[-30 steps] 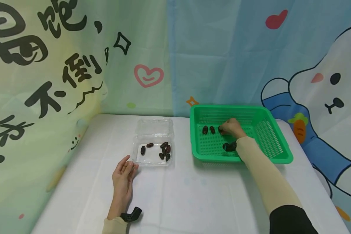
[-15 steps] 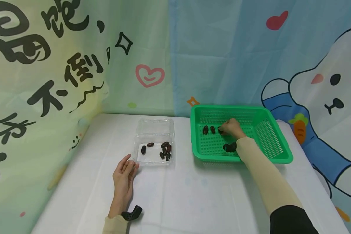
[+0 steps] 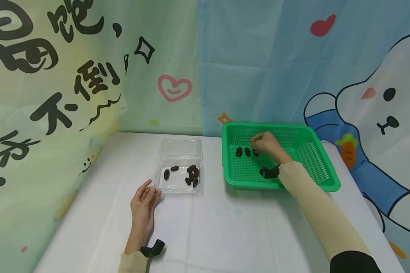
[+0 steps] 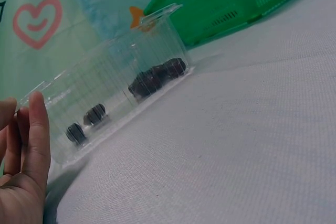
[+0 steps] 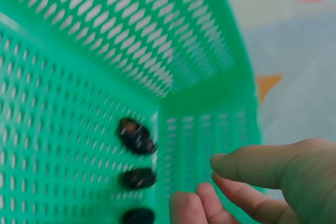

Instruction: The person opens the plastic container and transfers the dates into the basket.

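Observation:
In the head view my left hand (image 3: 142, 212) pinches the front left corner of a hinged clear plastic box (image 3: 171, 189), its lid raised. In the left wrist view the box (image 4: 113, 72) rim meets the fingertips. Several dark brown dates (image 3: 174, 168) lie inside. My right hand (image 3: 268, 146) is over the left part of a green perforated basket (image 3: 249, 182), where 3 dates (image 3: 247, 151) lie in a row. In the right wrist view the hand (image 5: 252, 187) is apart from the dates (image 5: 136, 136), fingers relaxed, nothing visible between them.
A white cloth (image 3: 222, 235) covers the table. The basket's raised walls surround the right hand. Behind the table hangs a printed curtain (image 3: 246, 76). Each wrist wears a black camera mount (image 3: 153, 249).
My right hand has let go of the third date in the basket and lifted slightly up and left. The left hand has stayed at the box corner.

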`<move>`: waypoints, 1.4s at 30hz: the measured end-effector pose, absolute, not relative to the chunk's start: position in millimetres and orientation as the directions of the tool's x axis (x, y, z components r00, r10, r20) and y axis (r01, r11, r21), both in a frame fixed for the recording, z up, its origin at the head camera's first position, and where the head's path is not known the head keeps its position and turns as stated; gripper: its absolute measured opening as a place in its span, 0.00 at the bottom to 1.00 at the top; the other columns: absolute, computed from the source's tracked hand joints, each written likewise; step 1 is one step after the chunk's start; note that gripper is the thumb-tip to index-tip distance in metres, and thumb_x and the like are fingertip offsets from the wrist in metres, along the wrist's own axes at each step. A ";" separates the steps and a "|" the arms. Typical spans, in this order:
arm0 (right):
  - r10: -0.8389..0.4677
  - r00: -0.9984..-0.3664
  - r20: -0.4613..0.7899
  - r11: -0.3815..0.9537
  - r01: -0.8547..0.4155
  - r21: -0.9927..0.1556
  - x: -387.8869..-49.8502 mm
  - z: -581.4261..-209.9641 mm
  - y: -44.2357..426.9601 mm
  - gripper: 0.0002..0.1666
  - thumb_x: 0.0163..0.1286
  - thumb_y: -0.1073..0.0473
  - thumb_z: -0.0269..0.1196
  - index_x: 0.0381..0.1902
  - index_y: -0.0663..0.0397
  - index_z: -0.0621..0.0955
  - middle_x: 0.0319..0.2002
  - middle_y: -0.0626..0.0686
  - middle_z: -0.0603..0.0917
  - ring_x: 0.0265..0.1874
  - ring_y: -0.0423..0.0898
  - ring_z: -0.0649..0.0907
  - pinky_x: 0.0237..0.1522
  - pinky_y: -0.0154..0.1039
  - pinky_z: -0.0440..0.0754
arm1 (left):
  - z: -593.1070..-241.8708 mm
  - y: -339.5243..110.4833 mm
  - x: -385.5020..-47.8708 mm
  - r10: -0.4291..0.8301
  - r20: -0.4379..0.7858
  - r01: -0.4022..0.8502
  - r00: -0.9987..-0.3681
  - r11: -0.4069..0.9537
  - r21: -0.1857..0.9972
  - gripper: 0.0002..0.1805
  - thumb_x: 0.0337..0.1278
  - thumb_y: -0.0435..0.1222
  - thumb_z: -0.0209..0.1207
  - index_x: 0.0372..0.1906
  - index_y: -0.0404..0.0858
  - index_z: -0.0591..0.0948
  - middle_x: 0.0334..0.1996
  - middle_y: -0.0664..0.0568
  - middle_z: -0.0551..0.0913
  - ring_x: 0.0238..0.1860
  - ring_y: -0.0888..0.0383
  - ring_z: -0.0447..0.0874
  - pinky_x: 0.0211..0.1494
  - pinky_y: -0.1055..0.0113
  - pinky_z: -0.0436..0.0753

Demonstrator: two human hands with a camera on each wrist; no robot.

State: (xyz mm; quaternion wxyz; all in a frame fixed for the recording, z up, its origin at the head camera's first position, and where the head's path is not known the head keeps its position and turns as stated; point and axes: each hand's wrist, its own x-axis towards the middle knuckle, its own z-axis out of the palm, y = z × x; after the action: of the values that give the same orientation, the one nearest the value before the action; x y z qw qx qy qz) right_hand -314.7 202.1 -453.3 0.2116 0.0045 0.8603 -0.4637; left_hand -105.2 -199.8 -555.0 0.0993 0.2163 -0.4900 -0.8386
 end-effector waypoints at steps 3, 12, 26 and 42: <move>-0.230 -0.911 -0.343 0.566 0.162 -0.808 -310.0 -443.2 191.1 0.27 0.82 0.60 0.55 0.73 0.68 0.70 0.74 0.69 0.67 0.71 0.68 0.73 0.75 0.60 0.78 | -554.2 -200.5 -106.0 -0.379 -0.268 -0.050 -0.886 -0.497 0.866 0.27 0.74 0.28 0.59 0.73 0.33 0.70 0.43 0.56 0.80 0.41 0.64 0.87 0.57 0.73 0.91; -0.395 -0.900 -0.186 0.617 -0.110 -0.779 -301.5 -434.7 163.6 0.23 0.82 0.59 0.57 0.69 0.62 0.75 0.65 0.65 0.77 0.62 0.64 0.79 0.60 0.56 0.86 | -555.5 -200.4 -106.5 -0.384 -0.275 -0.054 -0.881 -0.496 0.866 0.26 0.74 0.28 0.58 0.73 0.34 0.70 0.43 0.55 0.80 0.42 0.64 0.87 0.58 0.73 0.90; -0.608 -0.793 -0.019 0.603 -0.446 -0.661 -286.6 -432.2 123.2 0.18 0.78 0.62 0.62 0.63 0.58 0.79 0.60 0.59 0.82 0.56 0.55 0.82 0.58 0.52 0.88 | -554.5 -200.3 -105.8 -0.375 -0.272 -0.052 -0.887 -0.503 0.863 0.28 0.73 0.29 0.61 0.73 0.33 0.70 0.43 0.55 0.80 0.41 0.64 0.87 0.57 0.73 0.91; -0.764 -0.645 0.032 0.490 -0.611 -0.622 -255.6 -448.1 71.0 0.19 0.77 0.63 0.63 0.62 0.60 0.79 0.60 0.61 0.82 0.57 0.57 0.83 0.61 0.52 0.88 | -555.0 -200.0 -105.5 -0.379 -0.265 -0.041 -0.887 -0.505 0.862 0.29 0.72 0.29 0.61 0.74 0.32 0.70 0.43 0.55 0.80 0.41 0.63 0.87 0.57 0.73 0.91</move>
State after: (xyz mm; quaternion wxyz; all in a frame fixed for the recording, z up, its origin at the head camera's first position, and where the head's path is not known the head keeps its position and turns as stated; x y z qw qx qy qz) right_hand -255.6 71.0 -448.1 0.1250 -0.4024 0.8540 -0.3053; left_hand -105.5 -200.0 -555.0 0.1006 0.2158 -0.4872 -0.8402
